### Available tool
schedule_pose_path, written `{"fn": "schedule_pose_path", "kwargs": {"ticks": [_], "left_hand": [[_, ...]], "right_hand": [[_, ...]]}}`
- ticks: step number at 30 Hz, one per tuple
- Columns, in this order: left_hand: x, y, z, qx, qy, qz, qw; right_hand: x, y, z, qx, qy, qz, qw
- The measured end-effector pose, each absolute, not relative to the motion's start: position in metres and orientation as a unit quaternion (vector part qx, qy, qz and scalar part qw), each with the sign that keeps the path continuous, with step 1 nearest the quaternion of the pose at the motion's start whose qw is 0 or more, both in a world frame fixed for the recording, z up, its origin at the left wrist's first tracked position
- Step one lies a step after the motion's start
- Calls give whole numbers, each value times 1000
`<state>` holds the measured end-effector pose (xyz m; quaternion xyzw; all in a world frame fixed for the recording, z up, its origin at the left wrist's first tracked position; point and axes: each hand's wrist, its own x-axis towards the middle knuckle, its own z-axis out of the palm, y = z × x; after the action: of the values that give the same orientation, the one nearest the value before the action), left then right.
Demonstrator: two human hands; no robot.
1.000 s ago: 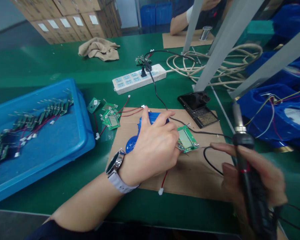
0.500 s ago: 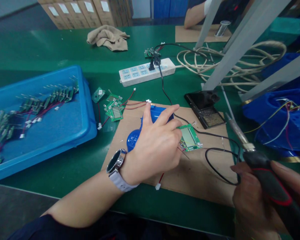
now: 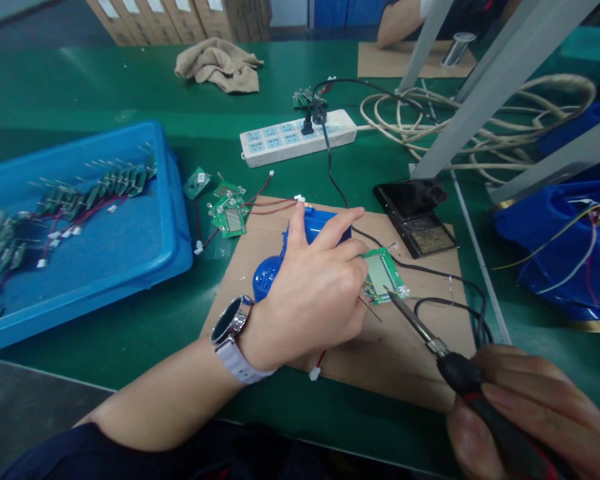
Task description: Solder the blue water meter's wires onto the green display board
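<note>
My left hand, a watch on its wrist, lies over a blue plastic housing and grips it, its index and middle fingers spread across the top. A green circuit board with a display lies just right of that hand, thin wires running from it under the fingers. In my right hand is a soldering iron, held by its black and red handle. The iron's tip is over the lower edge of the board; whether it touches cannot be made out. My left thumb is hidden.
A blue bin with several wired boards stands left. More boards lie beside the cardboard mat. An iron stand, a power strip, coiled cable and grey posts are behind. Blue housings sit right. A co-worker's arm is opposite.
My right hand has brought the soldering iron left and down, from beside the stand to the circuit board. My left hand keeps its hold on the housing; the view has shifted slightly.
</note>
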<state>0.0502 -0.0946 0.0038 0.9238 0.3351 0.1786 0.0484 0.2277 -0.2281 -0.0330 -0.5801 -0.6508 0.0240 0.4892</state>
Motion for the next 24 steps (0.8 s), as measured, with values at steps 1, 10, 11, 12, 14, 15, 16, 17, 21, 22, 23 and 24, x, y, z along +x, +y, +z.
{"fn": "schedule_pose_path", "kwargs": {"ticks": [1,10,11,12,14,15,16,17,21,22,23,24], "left_hand": [[50,-95,4,924,335,179,50],[50,-95,4,922,337,182,54],[50,-95,4,922,338,183,55],[50,-95,4,922,337,183,56],[51,-95,4,921,337,186,57],[51,-95,4,921,337,187,57],[51,-95,4,920,338,188,57],[51,-96,4,920,339,188,57],[51,-95,3,922,338,182,59],[50,-95,4,922,336,181,60],[50,-95,4,923,335,181,60],[50,-95,4,923,334,181,60]], "right_hand": [[226,-227,-32,-570,-665,33,482],[235,-212,-45,-432,-776,-11,460],[233,-212,-44,-431,-776,-13,460],[231,-212,-43,-434,-776,-16,457],[227,-211,-39,-437,-778,-23,451],[226,-210,-36,-437,-779,-26,449],[225,-209,-34,-433,-782,-28,447],[224,-207,-32,-431,-782,-32,449],[223,-202,-28,-421,-791,-40,442],[223,-201,-27,-420,-793,-41,440],[222,-199,-26,-420,-793,-43,440],[222,-198,-25,-418,-792,-47,443]]}}
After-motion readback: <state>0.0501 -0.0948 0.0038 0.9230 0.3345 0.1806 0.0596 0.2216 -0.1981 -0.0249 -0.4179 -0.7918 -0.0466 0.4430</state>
